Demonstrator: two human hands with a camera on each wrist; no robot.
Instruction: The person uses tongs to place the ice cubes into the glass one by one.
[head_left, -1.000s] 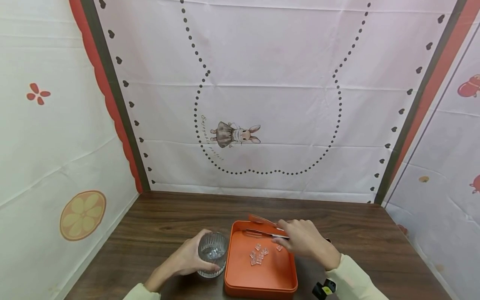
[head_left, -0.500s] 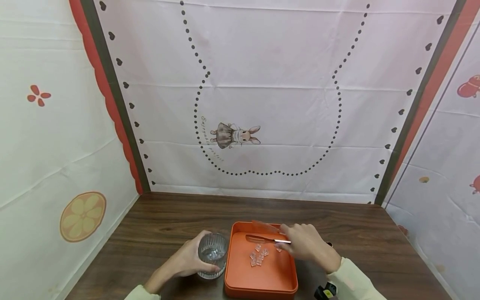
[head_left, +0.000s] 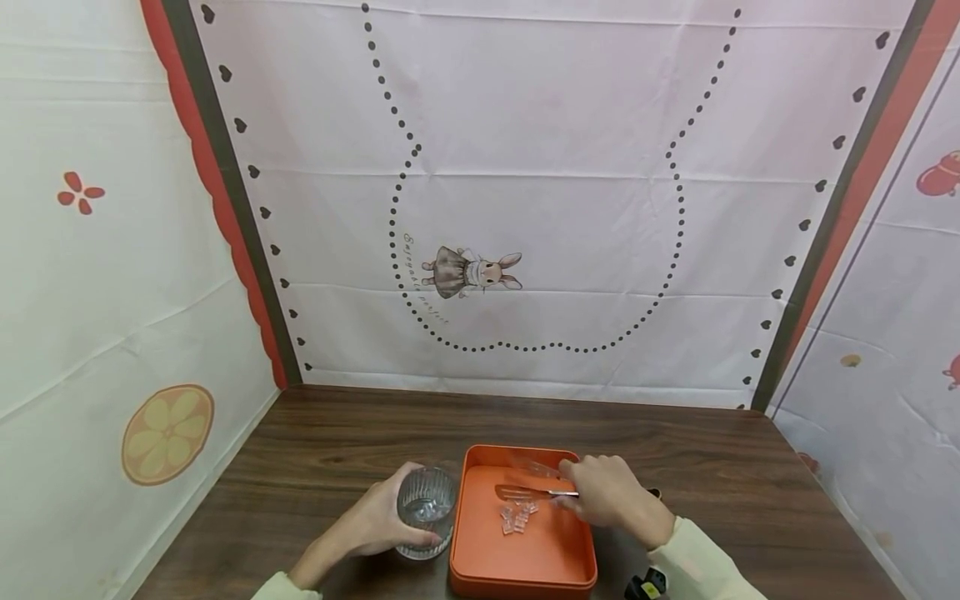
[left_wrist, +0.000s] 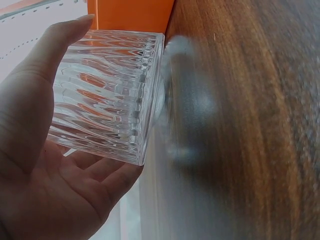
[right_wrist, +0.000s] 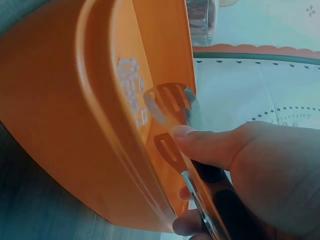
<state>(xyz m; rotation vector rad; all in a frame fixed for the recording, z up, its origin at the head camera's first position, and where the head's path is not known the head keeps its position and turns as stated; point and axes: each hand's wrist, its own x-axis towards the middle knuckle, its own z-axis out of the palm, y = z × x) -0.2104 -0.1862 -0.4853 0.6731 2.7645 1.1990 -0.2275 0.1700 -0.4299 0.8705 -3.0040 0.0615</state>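
A clear ribbed glass (head_left: 426, 504) stands left of a shallow orange tray (head_left: 532, 562). My left hand (head_left: 375, 517) grips the glass, thumb on the near side and fingers round the back; its base shows close to the tabletop in the left wrist view. In my right hand (head_left: 613, 496) are tongs (right_wrist: 172, 102) with slotted, spatula-like heads, pinched between thumb and fingers. The tong heads are spread apart inside the tray, just above several small clear cubes (head_left: 514, 522). In the head view the lower head overlaps the far cubes.
A dark wood-grain table (head_left: 345, 433) lies beneath everything. Behind it hangs a white printed cloth (head_left: 592, 250), with similar cloths at the left and right. A small black device (head_left: 647, 585) sits at the right sleeve.
My right hand has brought the tongs down and nearer, from the tray's far rim to the cubes. My left hand and the glass have stayed put.
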